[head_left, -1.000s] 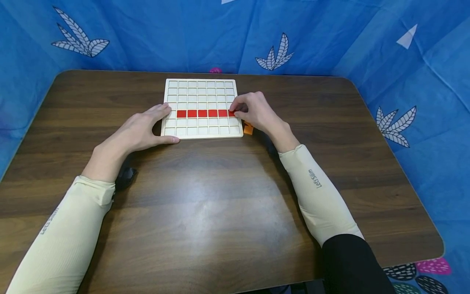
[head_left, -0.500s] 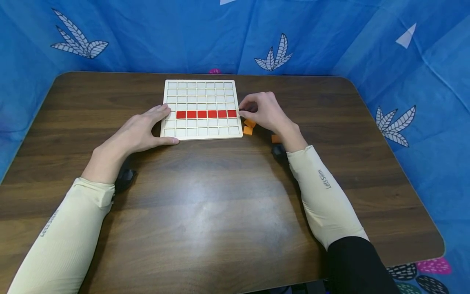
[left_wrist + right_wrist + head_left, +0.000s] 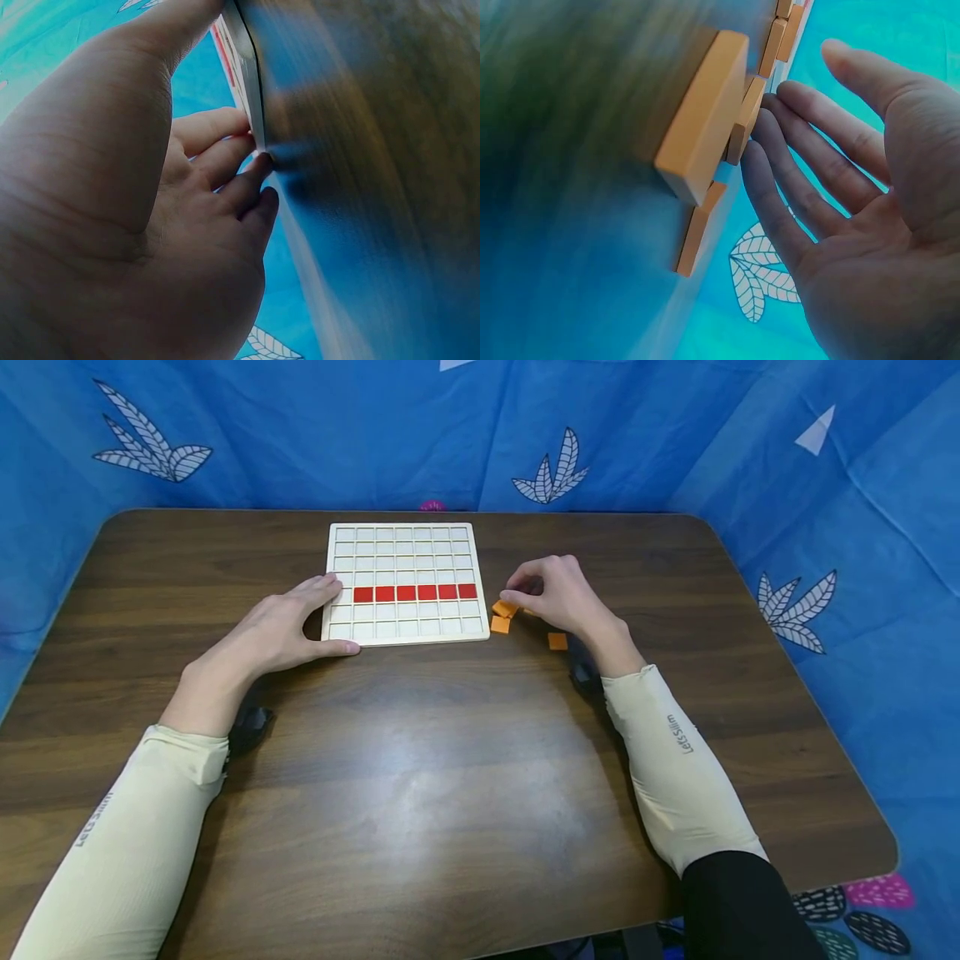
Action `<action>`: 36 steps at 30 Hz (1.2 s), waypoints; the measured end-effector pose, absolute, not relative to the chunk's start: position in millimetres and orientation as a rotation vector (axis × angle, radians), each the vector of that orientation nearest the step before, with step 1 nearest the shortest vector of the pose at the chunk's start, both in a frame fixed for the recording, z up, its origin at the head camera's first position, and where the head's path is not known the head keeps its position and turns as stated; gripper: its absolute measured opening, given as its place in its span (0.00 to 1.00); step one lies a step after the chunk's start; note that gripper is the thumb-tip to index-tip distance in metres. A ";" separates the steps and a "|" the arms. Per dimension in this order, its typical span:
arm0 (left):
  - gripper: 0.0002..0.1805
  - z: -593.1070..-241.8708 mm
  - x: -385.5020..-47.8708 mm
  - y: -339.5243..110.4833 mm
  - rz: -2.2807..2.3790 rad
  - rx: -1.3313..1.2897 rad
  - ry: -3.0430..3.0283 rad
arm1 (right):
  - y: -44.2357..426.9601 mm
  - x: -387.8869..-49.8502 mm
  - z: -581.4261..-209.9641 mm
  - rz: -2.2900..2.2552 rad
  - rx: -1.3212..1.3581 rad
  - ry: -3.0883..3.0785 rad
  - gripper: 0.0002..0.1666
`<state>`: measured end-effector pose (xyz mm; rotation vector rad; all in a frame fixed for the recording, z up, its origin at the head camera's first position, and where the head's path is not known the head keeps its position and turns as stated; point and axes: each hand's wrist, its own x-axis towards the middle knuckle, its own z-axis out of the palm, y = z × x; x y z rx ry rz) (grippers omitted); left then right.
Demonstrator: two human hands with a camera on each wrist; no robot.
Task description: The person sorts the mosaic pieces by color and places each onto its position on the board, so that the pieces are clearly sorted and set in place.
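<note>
A white grid board (image 3: 406,629) lies at the back of the table, with a row of several red square tiles (image 3: 406,593) across it. My left hand (image 3: 276,628) rests along the board's left side, fingers at the edge and thumb at the near left corner. In the left wrist view the fingertips touch the board's rim (image 3: 257,124). Right of the board, my right hand (image 3: 561,597) is over several orange square tiles (image 3: 500,624). The right wrist view shows its thumb and fingers apart, holding nothing, with the fingertips close to an orange tile (image 3: 746,120).
One orange tile (image 3: 557,642) lies apart from the others, near the right wrist. A dark device (image 3: 250,729) is on the left wrist, and another dark device (image 3: 584,677) is on the right. Blue patterned cloth (image 3: 322,435) hangs behind the brown table (image 3: 420,760).
My right hand let go of a red tile at the row's right end, then moved right, off the board, to the orange tiles. The left hand stays at the board's edge.
</note>
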<state>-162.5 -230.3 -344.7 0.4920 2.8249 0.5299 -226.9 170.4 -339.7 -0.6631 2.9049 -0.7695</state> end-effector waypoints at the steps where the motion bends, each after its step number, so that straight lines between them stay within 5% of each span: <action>1: 0.61 -344.9 -162.1 -230.7 0.531 0.491 2.826 | 169.9 -226.5 -339.6 -0.769 -0.661 2.899 0.18; 9: 0.62 -345.0 -161.9 -233.9 0.529 0.492 2.827 | 161.6 -223.3 -336.1 -0.719 -0.654 2.879 0.24; 20: 0.62 -346.1 -163.4 -232.0 0.519 0.493 2.830 | 160.8 -221.4 -335.1 -0.753 -0.642 2.854 0.16; 36: 0.62 -343.6 -163.5 -230.8 0.514 0.482 2.831 | 159.5 -222.0 -336.3 -0.781 -0.655 2.874 0.15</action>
